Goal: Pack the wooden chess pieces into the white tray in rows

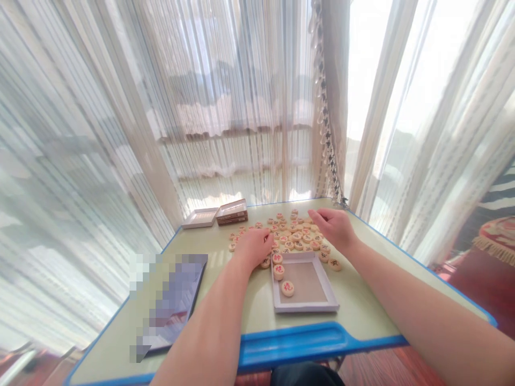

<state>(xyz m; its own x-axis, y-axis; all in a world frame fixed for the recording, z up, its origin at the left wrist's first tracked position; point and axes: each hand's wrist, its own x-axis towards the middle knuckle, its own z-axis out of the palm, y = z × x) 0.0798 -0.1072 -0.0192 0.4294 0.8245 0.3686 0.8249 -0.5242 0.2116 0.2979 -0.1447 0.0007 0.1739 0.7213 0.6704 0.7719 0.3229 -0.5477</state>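
Xiangqi pieces (296, 236), round and pale with red or black characters, lie scattered over the far middle of the table. My left hand (254, 246) is at their left side, its fingers curled down among them; whatever it grips is hidden. At the right side of the spread, my right hand (333, 225) is closed, thumb against the curled fingers, and I cannot make out anything in it. Between my forearms sits a shallow white box tray (311, 284). Along its left side are a few red-marked pieces, one of them a red piece (287, 288) lying nearest me.
A tablet-like dark device (177, 311), partly blurred out, lies at the left. Toward the back left are another shallow tray (200, 217) and a brown-sided box (232, 212). The table (225, 236) has a blue rim with a groove (293, 343) in front. Sheer curtains (249, 107) hang behind.
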